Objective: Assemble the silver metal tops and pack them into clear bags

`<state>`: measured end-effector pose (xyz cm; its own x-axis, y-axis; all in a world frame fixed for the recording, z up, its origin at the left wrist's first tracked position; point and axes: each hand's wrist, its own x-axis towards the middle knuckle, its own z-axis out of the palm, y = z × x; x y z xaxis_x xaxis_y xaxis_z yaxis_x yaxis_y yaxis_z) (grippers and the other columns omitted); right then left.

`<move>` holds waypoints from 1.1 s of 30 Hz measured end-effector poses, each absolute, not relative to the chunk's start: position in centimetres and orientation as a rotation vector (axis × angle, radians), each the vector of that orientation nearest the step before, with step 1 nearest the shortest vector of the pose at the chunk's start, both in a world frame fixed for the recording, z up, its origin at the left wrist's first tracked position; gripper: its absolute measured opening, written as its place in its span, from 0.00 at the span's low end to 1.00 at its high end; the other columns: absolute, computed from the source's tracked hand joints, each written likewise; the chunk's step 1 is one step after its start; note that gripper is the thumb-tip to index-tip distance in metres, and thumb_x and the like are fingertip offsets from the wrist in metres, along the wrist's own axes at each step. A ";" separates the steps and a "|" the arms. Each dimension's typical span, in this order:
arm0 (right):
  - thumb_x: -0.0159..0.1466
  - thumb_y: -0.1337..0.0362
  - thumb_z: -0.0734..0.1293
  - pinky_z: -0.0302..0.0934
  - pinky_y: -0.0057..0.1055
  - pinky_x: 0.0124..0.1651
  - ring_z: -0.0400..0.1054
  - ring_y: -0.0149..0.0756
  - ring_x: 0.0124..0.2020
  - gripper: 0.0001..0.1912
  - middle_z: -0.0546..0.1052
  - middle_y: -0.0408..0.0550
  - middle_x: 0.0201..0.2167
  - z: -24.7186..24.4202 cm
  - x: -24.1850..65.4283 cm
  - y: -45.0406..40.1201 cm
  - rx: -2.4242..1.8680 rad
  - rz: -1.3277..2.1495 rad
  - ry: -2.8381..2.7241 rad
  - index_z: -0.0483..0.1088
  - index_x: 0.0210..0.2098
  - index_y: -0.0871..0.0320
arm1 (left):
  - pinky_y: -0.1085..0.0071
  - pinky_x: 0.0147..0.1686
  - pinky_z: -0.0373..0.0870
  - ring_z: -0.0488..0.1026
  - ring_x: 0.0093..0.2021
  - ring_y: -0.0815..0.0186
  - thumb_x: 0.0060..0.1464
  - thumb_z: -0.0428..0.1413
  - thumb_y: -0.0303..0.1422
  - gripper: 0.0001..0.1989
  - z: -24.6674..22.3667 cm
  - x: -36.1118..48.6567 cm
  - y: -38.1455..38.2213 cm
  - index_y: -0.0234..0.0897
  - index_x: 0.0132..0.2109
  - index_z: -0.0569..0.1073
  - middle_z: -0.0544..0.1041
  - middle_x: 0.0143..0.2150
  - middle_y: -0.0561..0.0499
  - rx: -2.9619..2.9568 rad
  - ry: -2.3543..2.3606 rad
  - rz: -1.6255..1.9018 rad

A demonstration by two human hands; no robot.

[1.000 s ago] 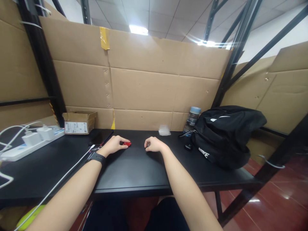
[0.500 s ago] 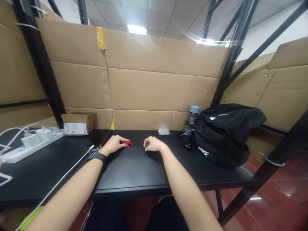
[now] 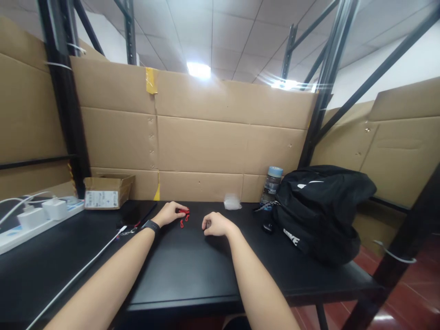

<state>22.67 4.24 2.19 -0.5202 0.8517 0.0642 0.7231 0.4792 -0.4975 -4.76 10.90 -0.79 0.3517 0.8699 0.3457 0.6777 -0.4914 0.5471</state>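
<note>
With the left hand [image 3: 170,213], pinching a thin red looped cord [image 3: 185,211] low at the black smooth-topped desk [image 3: 185,270]. With the right hand [image 3: 217,225], curling just right of the cord, apart from it; unclear whether fully closed or gripping anything. Facing a translucent white bundle [image 3: 233,202] farther back, between an open brown cardboard box [image 3: 124,191] at left and a clear blue-capped bottle [image 3: 271,185] at right.
</note>
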 end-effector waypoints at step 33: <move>0.51 0.71 0.73 0.59 0.23 0.35 0.69 0.29 0.30 0.10 0.76 0.40 0.27 2.4 22.8 4.2 -1.302 0.614 -2.452 0.79 0.33 0.57 | 0.59 0.51 0.61 0.68 0.55 0.55 0.58 0.57 0.31 0.14 -0.1 -2.9 6.3 0.49 0.49 0.79 0.75 0.54 0.48 2.836 1.612 0.880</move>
<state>22.83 4.25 2.41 -0.5457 0.8359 0.0596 0.7092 0.4986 -0.4984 -2.91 6.27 -0.14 0.4172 0.7285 0.5434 0.8510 -0.5230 0.0477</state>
